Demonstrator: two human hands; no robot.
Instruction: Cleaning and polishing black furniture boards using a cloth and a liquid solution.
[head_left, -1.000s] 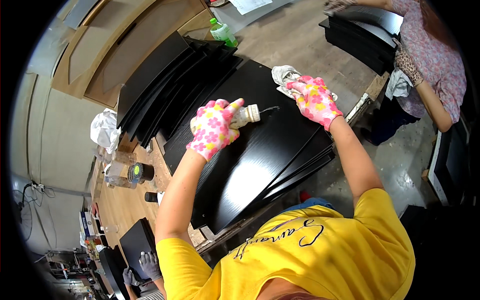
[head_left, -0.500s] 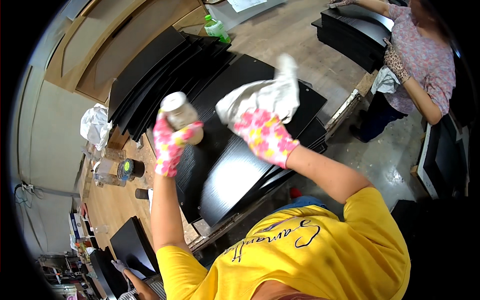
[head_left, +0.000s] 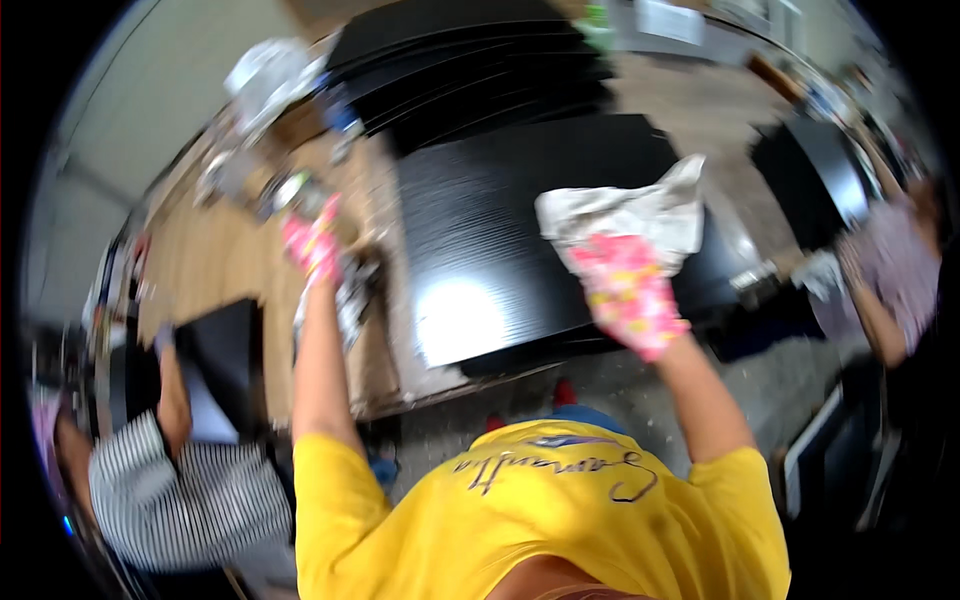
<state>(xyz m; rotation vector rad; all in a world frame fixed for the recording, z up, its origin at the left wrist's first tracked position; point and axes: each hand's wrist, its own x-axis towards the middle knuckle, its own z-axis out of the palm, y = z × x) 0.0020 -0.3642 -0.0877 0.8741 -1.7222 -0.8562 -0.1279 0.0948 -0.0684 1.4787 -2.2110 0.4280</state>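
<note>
My right hand (head_left: pixel 630 295), in a pink flowered glove, grips a crumpled white cloth (head_left: pixel 630 215) against a glossy black panel (head_left: pixel 490 240). The panel lies on top of other black panels. My left hand (head_left: pixel 315 245), in a matching glove, is over the wooden table to the left, blurred, its fingers seemingly apart. Close beside it are a blurred jar with a greenish-white top (head_left: pixel 297 188) and a vague beige shape. Crumpled dark and pale wrapping (head_left: pixel 358 295) lies by my left wrist.
More black panels (head_left: pixel 460 70) are stacked behind. A white plastic bag (head_left: pixel 270 80) sits at the far left of the wooden table (head_left: pixel 210 260). One co-worker in a striped top (head_left: pixel 190 490) is at lower left; another (head_left: pixel 895 265) works at right beside a black stack (head_left: pixel 810 180).
My left hand has moved left, away from the panels, and the white-capped bottle no longer shows in it. My right hand keeps the cloth on the panel. The view has turned.
</note>
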